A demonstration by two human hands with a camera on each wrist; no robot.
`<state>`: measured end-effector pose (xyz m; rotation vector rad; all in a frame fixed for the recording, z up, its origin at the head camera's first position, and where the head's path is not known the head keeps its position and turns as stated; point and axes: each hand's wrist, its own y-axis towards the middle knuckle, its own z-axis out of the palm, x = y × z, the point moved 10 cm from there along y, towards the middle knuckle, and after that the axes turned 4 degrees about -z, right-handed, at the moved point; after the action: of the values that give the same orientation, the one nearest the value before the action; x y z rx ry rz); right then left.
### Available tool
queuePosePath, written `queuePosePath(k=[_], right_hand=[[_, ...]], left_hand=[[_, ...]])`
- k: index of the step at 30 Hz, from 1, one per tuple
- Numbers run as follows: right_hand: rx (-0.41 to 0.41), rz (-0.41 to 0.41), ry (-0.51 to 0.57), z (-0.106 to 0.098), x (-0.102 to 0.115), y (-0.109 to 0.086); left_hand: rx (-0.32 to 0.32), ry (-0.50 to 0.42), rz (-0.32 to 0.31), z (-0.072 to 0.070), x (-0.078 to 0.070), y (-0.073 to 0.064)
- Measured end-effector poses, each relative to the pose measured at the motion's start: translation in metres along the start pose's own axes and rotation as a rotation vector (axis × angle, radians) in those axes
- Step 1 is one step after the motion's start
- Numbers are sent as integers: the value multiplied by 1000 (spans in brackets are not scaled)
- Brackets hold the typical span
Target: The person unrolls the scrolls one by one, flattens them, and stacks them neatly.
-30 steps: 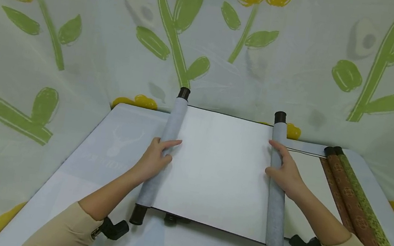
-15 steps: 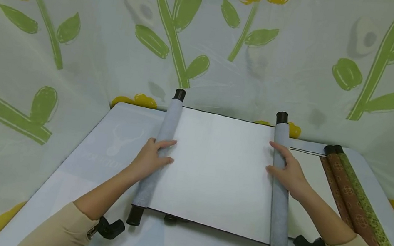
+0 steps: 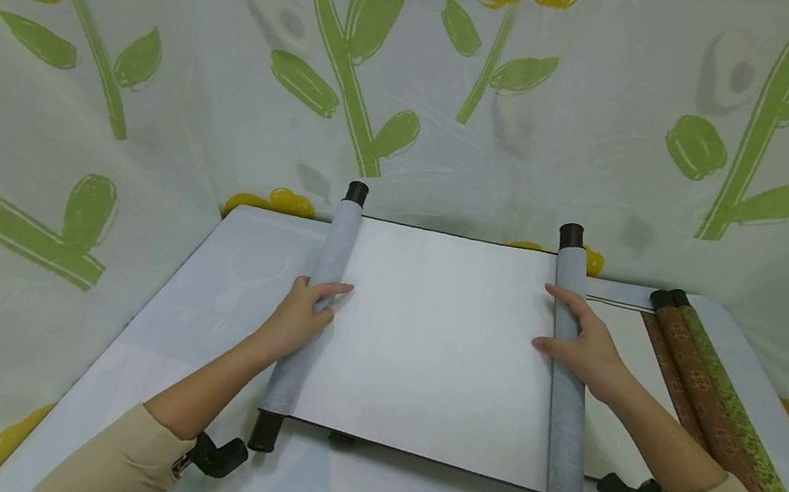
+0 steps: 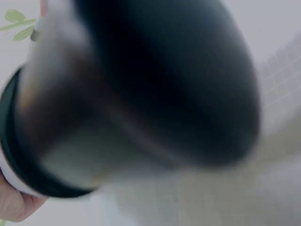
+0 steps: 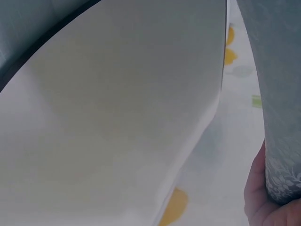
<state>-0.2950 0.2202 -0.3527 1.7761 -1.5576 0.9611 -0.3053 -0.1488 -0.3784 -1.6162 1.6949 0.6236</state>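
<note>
A hanging scroll lies partly unrolled in the head view, its blank white sheet (image 3: 437, 344) spanning two grey rolls with black end knobs. My left hand (image 3: 297, 316) grips the left roll (image 3: 292, 370) near its middle, index finger reaching over onto the sheet side. On the other side, my right hand (image 3: 588, 349) holds the right roll (image 3: 565, 430) with thumb and index finger across it. A blurred dark knob (image 4: 188, 84) fills much of the left wrist view. In the right wrist view, fingers (image 5: 256, 188) curl round a patterned grey roll (image 5: 287, 117).
Another scroll with brown and green patterned rolls (image 3: 715, 392) lies on the right of the pale table (image 3: 229, 240); its white sheet (image 3: 616, 395) passes behind my right arm. A dark knob (image 3: 340, 440) peeks from under the front edge of the held scroll. A floral curtain (image 3: 183, 82) stands behind.
The two rolls have moved apart, the left one leftward and the right one rightward, each with its hand. More white sheet shows between them.
</note>
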Motion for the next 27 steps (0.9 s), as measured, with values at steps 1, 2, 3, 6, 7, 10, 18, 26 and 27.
queuePosePath(k=[1, 2, 3, 6, 7, 10, 18, 26, 27], right_hand=[[3, -3, 5, 0, 1, 0], [4, -6, 6, 0, 1, -1], [4, -9, 7, 0, 2, -1], [4, -19, 16, 1, 4, -2], [5, -22, 19, 1, 4, -2], [9, -26, 20, 1, 3, -3], [7, -65, 3, -9, -2, -2], [50, -97, 27, -17, -9, -3], [51, -99, 22, -18, -9, -3]], left_hand=[[-10, 22, 0, -1, 0, 0], [-19, 42, 0, -2, 0, -1], [-27, 55, -3, -3, 0, -1], [-37, 67, -6, -6, 2, -3], [-34, 64, -11, -7, 2, -3], [-25, 50, -14, -8, 2, -4], [-29, 20, 39, -11, 2, 1], [-21, -1, 37, -14, 5, 2], [-20, 2, 43, -15, 4, 2]])
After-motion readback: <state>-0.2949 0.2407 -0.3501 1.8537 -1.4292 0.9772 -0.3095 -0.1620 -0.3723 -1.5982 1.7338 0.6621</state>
